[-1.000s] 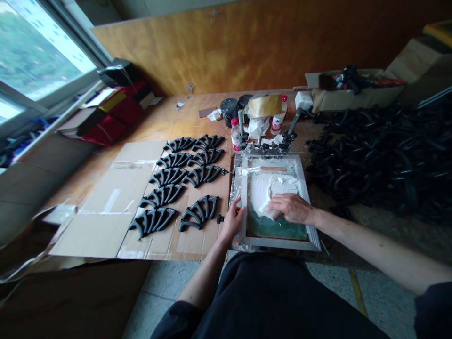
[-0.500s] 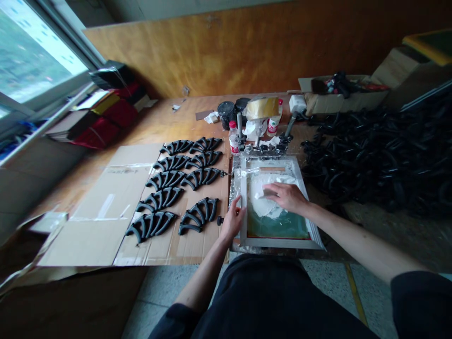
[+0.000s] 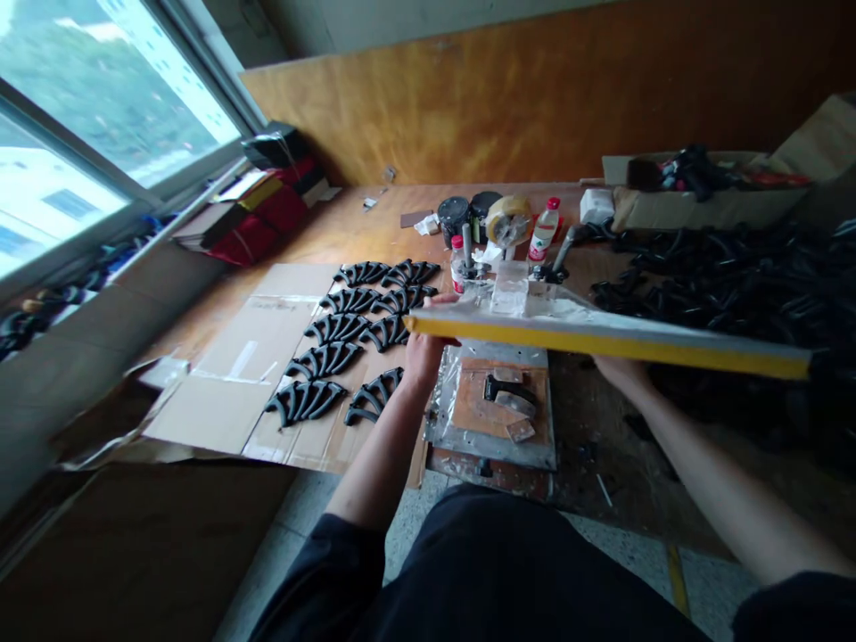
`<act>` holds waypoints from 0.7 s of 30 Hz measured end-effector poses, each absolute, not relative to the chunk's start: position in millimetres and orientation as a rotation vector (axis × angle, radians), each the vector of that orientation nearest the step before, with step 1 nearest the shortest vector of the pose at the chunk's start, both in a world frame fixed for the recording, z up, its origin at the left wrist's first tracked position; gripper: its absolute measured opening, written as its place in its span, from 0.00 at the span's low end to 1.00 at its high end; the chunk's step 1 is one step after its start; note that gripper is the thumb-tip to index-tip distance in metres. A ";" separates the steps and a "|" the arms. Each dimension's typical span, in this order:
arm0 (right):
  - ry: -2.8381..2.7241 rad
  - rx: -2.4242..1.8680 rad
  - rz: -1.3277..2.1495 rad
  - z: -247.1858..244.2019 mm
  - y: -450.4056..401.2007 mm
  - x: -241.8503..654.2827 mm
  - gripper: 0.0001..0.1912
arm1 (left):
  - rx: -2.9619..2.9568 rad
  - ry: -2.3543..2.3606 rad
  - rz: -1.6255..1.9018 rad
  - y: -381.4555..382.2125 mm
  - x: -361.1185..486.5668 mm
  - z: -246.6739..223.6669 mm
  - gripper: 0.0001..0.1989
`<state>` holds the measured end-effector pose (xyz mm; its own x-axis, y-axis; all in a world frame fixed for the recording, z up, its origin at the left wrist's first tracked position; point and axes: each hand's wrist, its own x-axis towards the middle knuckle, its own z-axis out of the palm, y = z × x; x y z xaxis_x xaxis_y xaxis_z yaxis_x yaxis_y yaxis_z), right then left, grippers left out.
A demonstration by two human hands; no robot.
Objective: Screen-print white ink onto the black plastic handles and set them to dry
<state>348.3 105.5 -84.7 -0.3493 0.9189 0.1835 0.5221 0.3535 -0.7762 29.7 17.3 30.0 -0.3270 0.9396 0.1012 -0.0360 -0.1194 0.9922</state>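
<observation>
A screen frame (image 3: 602,343) is tilted up toward me, its yellow-edged front side raised above the base plate (image 3: 545,428). My left hand (image 3: 426,348) grips the frame's left corner. Behind the frame's edge my right hand (image 3: 619,370) is mostly hidden, so its fingers cannot be made out. Under the frame, a black curved part (image 3: 512,390) lies on a brown board (image 3: 468,401) on the plate. Rows of black curved parts (image 3: 308,401) lie fanned out on the cardboard (image 3: 220,374) to the left.
Behind the frame stand black tubs (image 3: 453,223), a tape roll (image 3: 509,220) and a red-capped bottle (image 3: 545,230). A dark heap of parts (image 3: 722,267) covers the right side, before an open box (image 3: 728,209). Red and black stacks (image 3: 267,205) sit by the window.
The frame has swung up from lying flat, uncovering the plate and black part. My left hand has moved up to its corner; my right hand has left the white-covered screen surface and moved right. The view has shifted.
</observation>
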 end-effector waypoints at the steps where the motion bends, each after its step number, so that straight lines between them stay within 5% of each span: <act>1: -2.071 -1.258 0.823 -98.1 91.5 334.6 0.14 | 1.070 1.365 1.577 24.8 32.4 35.5 0.25; 6: -2.519 -1.325 0.521 -136.0 35.5 261.3 0.08 | 0.973 1.465 1.612 17.1 45.3 21.2 0.26; 9: -2.572 -1.422 0.563 -140.9 32.2 251.9 0.05 | 0.951 1.539 1.304 -28.3 61.6 -26.7 0.26; 12: -2.411 -1.471 0.874 -143.4 39.8 253.6 0.06 | 0.909 1.519 0.885 -79.0 79.0 -82.0 0.25; 21: -1.439 -1.183 1.874 -110.3 20.2 200.5 0.24 | 1.063 2.570 1.075 -120.6 -16.4 -143.4 0.14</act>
<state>200.5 20.2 -110.3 -0.5014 0.7975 -0.3355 0.1180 -0.3211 -0.9397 -16.4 -120.6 -143.4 -0.7347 0.6680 0.1184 0.5533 0.4892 0.6742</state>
